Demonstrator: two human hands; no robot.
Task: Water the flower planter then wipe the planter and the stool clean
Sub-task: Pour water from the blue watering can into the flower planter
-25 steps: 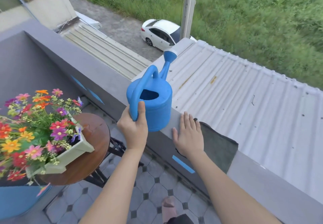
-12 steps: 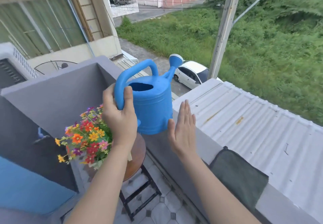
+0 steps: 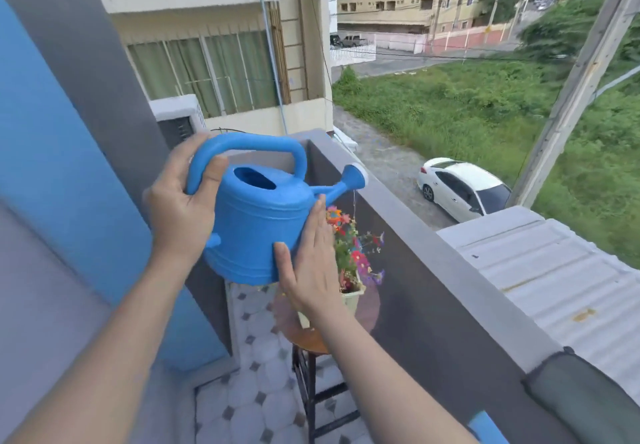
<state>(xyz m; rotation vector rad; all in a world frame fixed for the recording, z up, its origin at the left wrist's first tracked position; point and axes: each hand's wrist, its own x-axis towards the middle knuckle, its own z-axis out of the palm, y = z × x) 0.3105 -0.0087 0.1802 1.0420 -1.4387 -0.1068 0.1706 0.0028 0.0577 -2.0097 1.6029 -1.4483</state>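
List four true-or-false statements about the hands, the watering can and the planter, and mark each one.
1. The left hand grips the handle of the blue watering can. True.
2. The right hand holds the cloth. False: its fingers lie flat against the can's side, and the cloth lies on the ledge.
3. The flower planter stands on the stool. True.
4. The can rests on the ledge. False: it is held in the air, with its spout above the flowers.
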